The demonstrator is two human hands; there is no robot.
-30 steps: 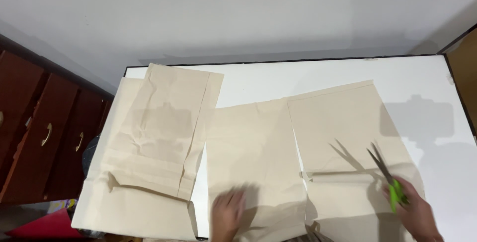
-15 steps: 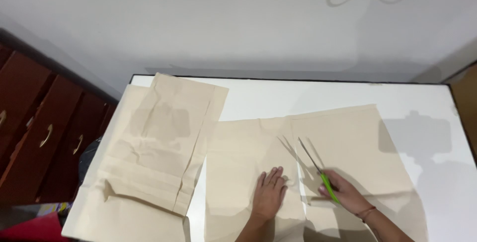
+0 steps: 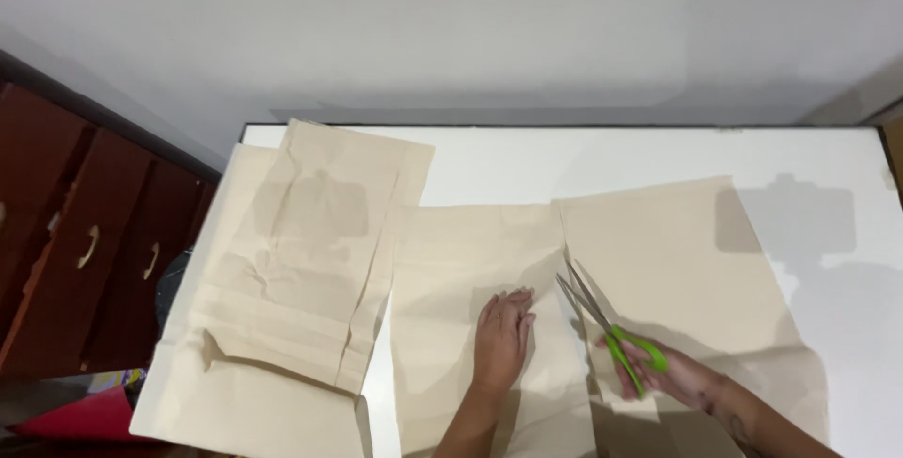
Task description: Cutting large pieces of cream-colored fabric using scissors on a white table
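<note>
Pressing flat, fingers spread, left hand point(image 3: 503, 331) on beige cloth point(image 3: 470, 270) spread over white desk point(image 3: 658, 152); right hand point(image 3: 663, 373), at 3 o'clock of it, gripping green-handled scissors point(image 3: 602, 317), blades parted, tips toward 11 o'clock; folded cloth stack point(image 3: 301, 260) at 9 o'clock

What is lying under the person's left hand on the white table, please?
The left hand rests flat on a beige paper sheet, which lies on the white table. The paper hides the tabletop below it, so anything beneath cannot be seen.
</note>
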